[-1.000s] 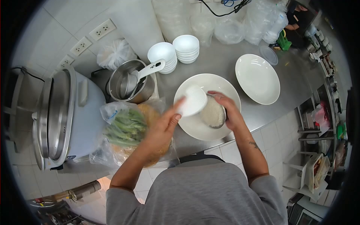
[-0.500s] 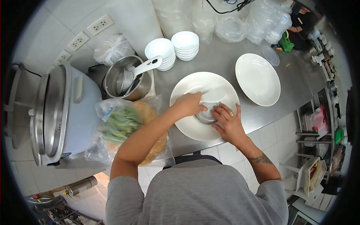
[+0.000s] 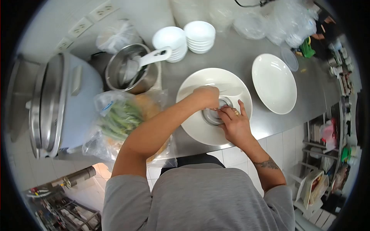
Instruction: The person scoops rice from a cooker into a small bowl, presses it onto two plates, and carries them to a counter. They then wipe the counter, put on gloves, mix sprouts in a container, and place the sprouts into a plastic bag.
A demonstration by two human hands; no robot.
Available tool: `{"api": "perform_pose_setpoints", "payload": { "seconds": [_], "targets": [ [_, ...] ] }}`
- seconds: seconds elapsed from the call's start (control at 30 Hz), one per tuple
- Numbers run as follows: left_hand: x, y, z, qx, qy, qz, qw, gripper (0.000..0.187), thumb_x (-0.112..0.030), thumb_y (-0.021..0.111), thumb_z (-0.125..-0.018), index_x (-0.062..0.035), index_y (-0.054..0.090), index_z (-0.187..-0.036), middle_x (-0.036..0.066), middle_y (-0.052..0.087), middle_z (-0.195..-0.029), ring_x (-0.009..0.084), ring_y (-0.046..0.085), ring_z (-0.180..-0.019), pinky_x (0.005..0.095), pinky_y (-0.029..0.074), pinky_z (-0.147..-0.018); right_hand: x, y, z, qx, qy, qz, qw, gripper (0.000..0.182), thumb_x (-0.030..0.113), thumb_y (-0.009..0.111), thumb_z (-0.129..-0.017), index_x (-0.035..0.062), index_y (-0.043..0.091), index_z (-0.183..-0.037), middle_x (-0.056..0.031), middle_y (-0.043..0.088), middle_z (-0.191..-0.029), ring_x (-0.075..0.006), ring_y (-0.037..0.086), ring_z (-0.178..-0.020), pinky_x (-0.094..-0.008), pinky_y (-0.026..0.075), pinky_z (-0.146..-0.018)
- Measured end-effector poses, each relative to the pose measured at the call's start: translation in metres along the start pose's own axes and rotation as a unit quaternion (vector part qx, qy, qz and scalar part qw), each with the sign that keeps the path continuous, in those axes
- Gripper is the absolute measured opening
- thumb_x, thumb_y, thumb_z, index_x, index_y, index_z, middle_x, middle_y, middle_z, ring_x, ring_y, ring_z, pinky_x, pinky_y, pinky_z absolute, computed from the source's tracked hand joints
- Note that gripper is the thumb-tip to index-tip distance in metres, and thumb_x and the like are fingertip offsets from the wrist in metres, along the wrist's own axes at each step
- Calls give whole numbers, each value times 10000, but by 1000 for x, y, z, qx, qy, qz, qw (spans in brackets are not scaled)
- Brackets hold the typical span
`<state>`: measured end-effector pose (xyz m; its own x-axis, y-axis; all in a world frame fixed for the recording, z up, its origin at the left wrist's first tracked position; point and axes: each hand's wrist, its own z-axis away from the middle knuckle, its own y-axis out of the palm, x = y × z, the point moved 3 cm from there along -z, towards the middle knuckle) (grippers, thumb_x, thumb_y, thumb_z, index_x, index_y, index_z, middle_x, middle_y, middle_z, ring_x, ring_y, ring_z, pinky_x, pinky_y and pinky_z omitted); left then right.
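A narrow gap of table (image 3: 260,111) separates the round plate (image 3: 192,130) from the oval plate (image 3: 274,84); leftward, bagged greens (image 3: 121,121) and the pot (image 3: 143,83) block passage.

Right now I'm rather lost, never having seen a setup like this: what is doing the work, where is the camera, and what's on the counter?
There is no machine here, just a person's two bare hands. One camera, worn on the head, looks forward and down, so you see nearly what the wearer sees.

The right hand touches a metal bowl sitting in a large round plate. The left hand is curled close by; what it grips, if anything, I cannot tell.

Around them on the metal counter are an oval plate, two stacks of small white bowls, a pot and a clear bag of greens.
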<state>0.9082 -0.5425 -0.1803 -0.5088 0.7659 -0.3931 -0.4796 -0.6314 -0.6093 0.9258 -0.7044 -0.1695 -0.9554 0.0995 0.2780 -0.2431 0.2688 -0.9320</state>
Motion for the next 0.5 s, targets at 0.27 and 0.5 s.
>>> {"api": "perform_pose_setpoints", "payload": {
  "seconds": [0.27, 0.5],
  "targets": [
    [81, -23, 156, -434, 55, 152, 886, 305, -285, 625, -851, -9, 595, -978, 213, 638, -967, 374, 608, -941, 436, 466, -808, 15, -42, -80, 54, 11, -288, 956, 223, 155, 664, -809, 48, 678, -1003, -109, 677, -924, -302, 633, -803, -360, 498, -731],
    [200, -63, 209, -679, -130, 162, 704, 168, -135, 574, -864, 10, 594, -948, 139, 643, -762, 256, 612, -703, 365, 457, -654, 108, 25, -265, 36, -25, -256, 966, 262, 206, 609, -871, -3, 663, -1021, -127, 692, -885, -226, 675, -835, -358, 515, -706]
  ]
}}
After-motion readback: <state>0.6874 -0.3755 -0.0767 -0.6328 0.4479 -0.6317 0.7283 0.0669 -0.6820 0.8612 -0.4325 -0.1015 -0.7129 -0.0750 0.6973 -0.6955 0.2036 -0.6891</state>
